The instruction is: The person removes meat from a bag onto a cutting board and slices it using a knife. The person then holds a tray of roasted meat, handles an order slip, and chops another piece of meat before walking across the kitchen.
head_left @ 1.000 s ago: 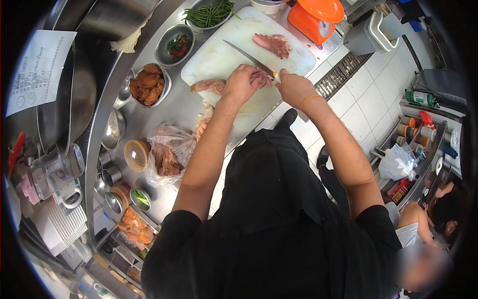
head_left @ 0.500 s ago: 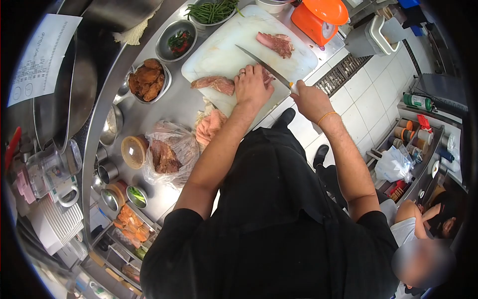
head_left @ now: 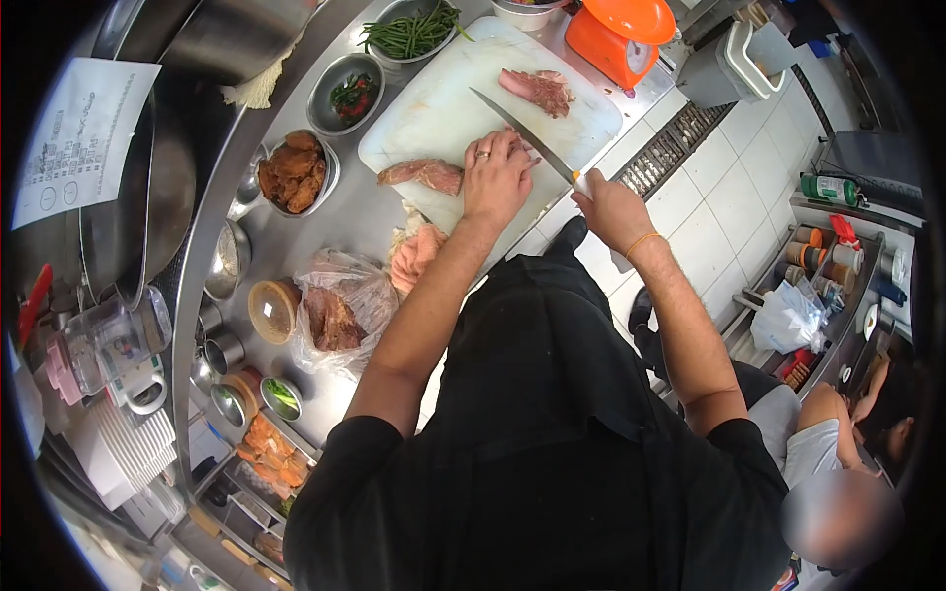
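On a white cutting board (head_left: 424,113) lies a strip of raw meat (head_left: 424,175). My left hand (head_left: 496,179) presses down on its right part with bent fingers, hiding some of it. My right hand (head_left: 613,211) grips the light handle of a long kitchen knife (head_left: 532,140). The blade points up and left over the board, just right of my left fingertips; whether it touches the meat I cannot tell. A separate piece of meat (head_left: 537,92) rests near the board's far right edge. Below the board is a crumpled pinkish cloth (head_left: 418,256).
Bowls of green beans (head_left: 409,32), chopped chillies (head_left: 353,96) and browned pieces (head_left: 292,172) stand left of the board. A plastic bag with meat (head_left: 335,317) lies nearer. An orange scale (head_left: 616,49) stands at the board's upper right. Another person (head_left: 823,424) is at lower right.
The view has shifted slightly. My left hand stays on the meat strip, its fingers moved a little. The knife keeps nearly the same place beside it.
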A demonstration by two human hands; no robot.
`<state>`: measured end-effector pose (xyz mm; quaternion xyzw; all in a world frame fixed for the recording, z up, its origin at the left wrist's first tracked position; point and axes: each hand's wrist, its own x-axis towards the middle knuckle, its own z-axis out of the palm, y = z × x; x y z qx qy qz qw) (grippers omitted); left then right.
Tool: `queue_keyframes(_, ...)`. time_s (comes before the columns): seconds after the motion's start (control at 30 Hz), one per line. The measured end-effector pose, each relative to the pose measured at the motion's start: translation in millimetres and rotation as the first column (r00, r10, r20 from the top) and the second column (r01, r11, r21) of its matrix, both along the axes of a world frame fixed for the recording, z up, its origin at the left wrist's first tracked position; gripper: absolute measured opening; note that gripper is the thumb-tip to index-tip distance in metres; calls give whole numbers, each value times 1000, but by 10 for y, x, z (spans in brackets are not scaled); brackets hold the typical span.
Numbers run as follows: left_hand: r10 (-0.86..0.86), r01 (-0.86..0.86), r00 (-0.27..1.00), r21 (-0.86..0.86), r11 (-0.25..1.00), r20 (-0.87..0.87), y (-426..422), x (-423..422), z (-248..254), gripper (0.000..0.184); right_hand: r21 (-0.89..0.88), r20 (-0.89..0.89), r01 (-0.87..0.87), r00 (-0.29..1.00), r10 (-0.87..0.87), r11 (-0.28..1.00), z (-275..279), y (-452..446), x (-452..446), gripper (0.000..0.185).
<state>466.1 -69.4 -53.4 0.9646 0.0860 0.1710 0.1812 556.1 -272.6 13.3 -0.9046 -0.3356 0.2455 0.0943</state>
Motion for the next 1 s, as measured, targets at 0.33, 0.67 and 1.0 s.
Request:
queue_keyframes(0.33,162,-174,981,-126,977,-102,-42,-87,-41,30,57,30,-16,999,15,998,8,-63,-37,37)
queue_keyframes(0.67,128,-167,975,-215,962,-183,71,38,-42,28,-70,94,-140,985,146,988,144,-18,-81,32)
queue_keyframes(1.0,128,-179,974,-289,941,-187,76,25,-57,22,-45,-9,-85,996,85,995,-338,317,-63,29)
